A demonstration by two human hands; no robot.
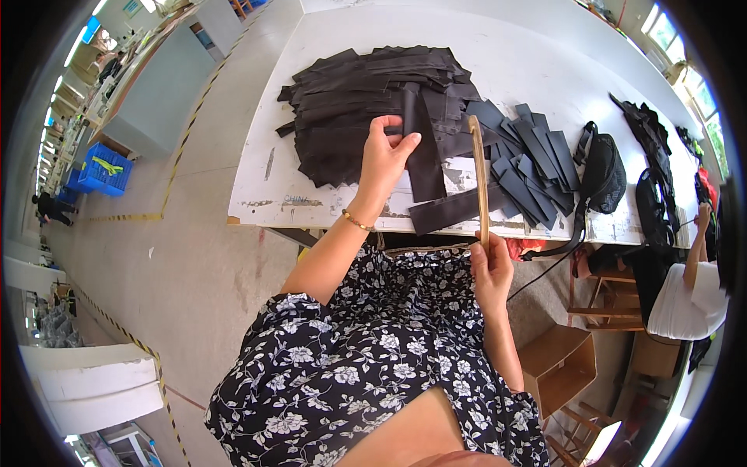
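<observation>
My left hand point(387, 159) pinches a black fabric strip point(422, 152) between thumb and fingers, its lower end hanging toward the table's near edge. Beneath and behind it lies a wide heap of black fabric strips point(342, 101). In my right hand point(492, 274) is a long, thin wooden stick point(482, 187), held upright by its lower end, its top slightly hooked. Another black strip point(447, 210) rests flat along the near edge, just left of the stick. A looser pile of dark grey strips point(537, 167) spreads to the right.
A black mesh bag point(607, 173) with straps sits right of the grey strips on the white table point(257, 183). Another person point(691, 300) works at the far right, near wooden stools. An open brown box point(556, 366) stands on the floor. Blue crates point(105, 170) are at left.
</observation>
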